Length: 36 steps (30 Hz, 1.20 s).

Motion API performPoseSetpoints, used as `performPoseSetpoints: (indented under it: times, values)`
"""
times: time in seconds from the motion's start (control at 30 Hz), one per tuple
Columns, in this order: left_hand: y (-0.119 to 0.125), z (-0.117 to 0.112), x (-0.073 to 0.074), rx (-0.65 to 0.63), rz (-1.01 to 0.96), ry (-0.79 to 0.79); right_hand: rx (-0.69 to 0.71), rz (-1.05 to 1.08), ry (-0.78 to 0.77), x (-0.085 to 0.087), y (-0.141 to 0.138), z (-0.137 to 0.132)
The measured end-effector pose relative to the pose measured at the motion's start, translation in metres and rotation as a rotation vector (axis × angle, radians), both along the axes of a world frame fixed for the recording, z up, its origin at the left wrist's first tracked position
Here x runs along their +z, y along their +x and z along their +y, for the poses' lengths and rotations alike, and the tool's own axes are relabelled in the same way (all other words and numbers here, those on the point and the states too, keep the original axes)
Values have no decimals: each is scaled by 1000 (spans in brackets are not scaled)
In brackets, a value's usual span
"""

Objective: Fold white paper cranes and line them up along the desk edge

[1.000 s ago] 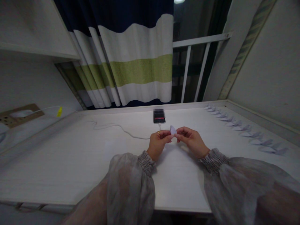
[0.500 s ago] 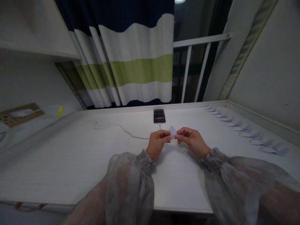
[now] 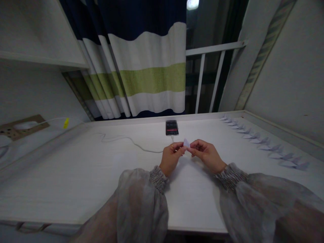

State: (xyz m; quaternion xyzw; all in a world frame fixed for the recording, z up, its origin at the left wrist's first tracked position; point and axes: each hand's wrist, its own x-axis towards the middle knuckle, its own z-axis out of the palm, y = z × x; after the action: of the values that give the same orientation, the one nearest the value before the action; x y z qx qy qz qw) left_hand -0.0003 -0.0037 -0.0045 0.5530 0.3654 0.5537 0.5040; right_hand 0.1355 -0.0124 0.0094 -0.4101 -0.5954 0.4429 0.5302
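Note:
A small piece of folded white paper is held up between my two hands, above the white desk. My left hand pinches its left side between thumb and fingers; a ring shows on one finger. From the right, my right hand pinches the paper's lower right edge, thumb tip close to the left thumb. The fingers cover the lower part of the paper. On the desk's right side stands a slanting row of several folded paper pieces, with pointed, wing-like tips.
Behind my hands a phone lies on the desk, a white cable running off to the left. A power strip with a plug is at the left wall. Curtains and a white window rail stand behind the desk.
The paper between my hands has turned and now looks narrower and more pointed. My fingertips have shifted slightly closer together. The whole view has tilted up a little.

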Motion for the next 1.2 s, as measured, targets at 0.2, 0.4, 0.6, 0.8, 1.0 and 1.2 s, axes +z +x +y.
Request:
performPoseSetpoints:
  times: [0.2, 0.4, 0.6, 0.8, 1.0, 1.2]
  values:
    - [1, -1, 2, 65, -44, -9, 11, -18, -7, -1, -2, -1]
    - [0, 0, 3, 55, -63, -10, 34, -6, -29, -4, 0, 1]
    - [0, 0, 4, 33, -75, -15, 85, 74, 2, -4, -2, -1]
    - [1, 0, 2, -35, -83, -14, 101, 143, 59, -7, -3, 1]
    - [3, -4, 7, -114, -152, -68, 74, 143, 36, -3, -2, 0]
    - [1, -3, 9, -135, -157, -94, 105, 145, 2, -2, -2, -2]
